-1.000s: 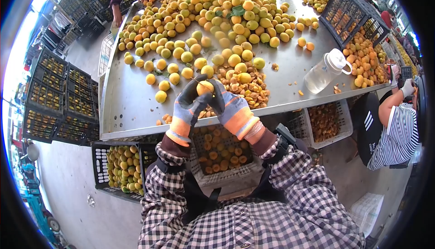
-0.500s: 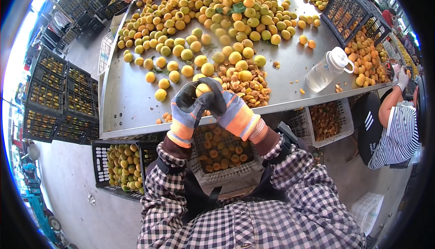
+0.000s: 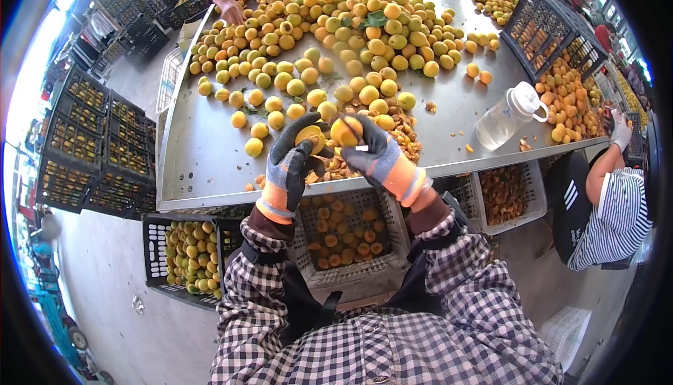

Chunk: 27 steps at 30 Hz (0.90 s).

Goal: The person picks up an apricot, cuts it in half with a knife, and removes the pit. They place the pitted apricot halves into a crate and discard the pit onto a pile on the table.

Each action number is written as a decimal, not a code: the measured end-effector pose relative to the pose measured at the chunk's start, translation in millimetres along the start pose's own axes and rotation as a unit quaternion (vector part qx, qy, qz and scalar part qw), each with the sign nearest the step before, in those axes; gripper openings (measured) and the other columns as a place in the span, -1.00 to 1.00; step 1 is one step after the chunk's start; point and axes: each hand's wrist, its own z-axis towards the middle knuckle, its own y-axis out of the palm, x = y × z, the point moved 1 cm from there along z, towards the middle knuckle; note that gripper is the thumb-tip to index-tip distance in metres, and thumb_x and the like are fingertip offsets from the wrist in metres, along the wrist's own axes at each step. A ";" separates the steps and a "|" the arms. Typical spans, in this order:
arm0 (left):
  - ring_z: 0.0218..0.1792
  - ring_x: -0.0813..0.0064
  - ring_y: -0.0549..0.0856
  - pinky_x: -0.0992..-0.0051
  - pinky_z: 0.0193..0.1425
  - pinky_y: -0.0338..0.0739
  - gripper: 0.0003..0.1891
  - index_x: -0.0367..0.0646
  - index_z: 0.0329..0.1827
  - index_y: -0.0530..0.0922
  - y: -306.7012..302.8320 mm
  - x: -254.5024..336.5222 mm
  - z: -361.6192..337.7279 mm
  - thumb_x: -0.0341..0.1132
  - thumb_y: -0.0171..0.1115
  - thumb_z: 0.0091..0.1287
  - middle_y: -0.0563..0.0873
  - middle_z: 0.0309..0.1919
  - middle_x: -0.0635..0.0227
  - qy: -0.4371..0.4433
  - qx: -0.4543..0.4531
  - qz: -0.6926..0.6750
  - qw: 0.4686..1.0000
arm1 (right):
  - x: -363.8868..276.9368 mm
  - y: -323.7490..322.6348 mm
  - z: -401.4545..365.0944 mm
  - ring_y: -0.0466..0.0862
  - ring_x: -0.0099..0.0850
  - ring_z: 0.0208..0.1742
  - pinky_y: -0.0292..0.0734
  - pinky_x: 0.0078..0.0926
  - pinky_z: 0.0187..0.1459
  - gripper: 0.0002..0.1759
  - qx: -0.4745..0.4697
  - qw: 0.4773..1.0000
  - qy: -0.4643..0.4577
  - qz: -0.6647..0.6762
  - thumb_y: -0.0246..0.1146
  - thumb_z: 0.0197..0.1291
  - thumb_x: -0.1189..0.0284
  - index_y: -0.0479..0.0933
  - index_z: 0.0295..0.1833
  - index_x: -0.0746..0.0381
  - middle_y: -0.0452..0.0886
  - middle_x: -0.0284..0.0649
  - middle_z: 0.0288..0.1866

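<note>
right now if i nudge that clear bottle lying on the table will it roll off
Probably rolls easily: the bottle lies on its side on the smooth metal table, near the edge. Its cap handle may stop a full turn. It looks mostly empty, so likely light.

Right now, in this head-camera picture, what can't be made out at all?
Head view, small pale object beside the right hand holding one apricot piece: too small to identify.
Head view, other apricot piece in the left hand: fingers cover part, so any stone is hidden.
Head view, white crate below the table edge: forearms hide part.
Head view, striped-shirt person: cut off by the lens rim.
</note>
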 end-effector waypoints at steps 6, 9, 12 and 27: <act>-0.36 0.71 0.58 0.73 -0.35 0.43 -0.56 -0.22 0.23 0.50 -14.8 -13.9 3.0 -0.52 0.12 0.25 0.68 -0.07 0.38 -0.035 -0.015 0.008 0.999 | -38.7 -17.7 -12.6 0.54 -0.60 0.05 0.52 -0.58 0.03 -0.38 -0.217 0.969 0.086 -0.086 0.32 0.17 0.58 0.37 0.37 0.20 0.62 -0.30 0.02; -0.34 0.71 0.58 0.70 -0.27 0.46 -0.56 -0.22 0.19 0.53 -7.6 -25.3 3.4 -0.55 0.17 0.20 0.70 -0.10 0.38 -0.049 -0.039 0.050 0.997 | -30.7 -18.4 0.4 0.50 -0.68 -0.45 0.42 -0.74 -0.40 -0.68 0.022 0.999 -0.005 0.041 0.26 0.31 0.46 0.49 0.15 0.27 0.60 -0.33 -0.37; -0.31 0.73 0.56 0.68 -0.22 0.48 -0.57 -0.20 0.19 0.54 6.6 -36.6 2.4 -0.53 0.17 0.20 0.70 -0.12 0.38 -0.047 -0.065 0.073 0.994 | -25.4 -17.4 6.4 0.38 -0.64 -0.69 0.24 -0.71 -0.71 -0.84 0.134 0.946 -0.075 0.284 0.17 0.41 0.40 0.50 -0.04 0.28 0.53 -0.30 -0.52; -0.06 0.59 0.61 0.53 0.06 0.52 -0.63 -0.25 0.06 0.56 18.4 -55.9 6.2 -0.46 0.36 0.17 0.66 -0.10 0.37 -0.033 -0.135 0.120 0.983 | -19.4 -2.4 15.4 0.29 -0.61 -0.76 0.22 -0.66 -0.76 -0.69 0.186 0.939 -0.210 0.200 0.08 0.48 0.29 0.40 0.07 0.34 0.44 -0.26 -0.60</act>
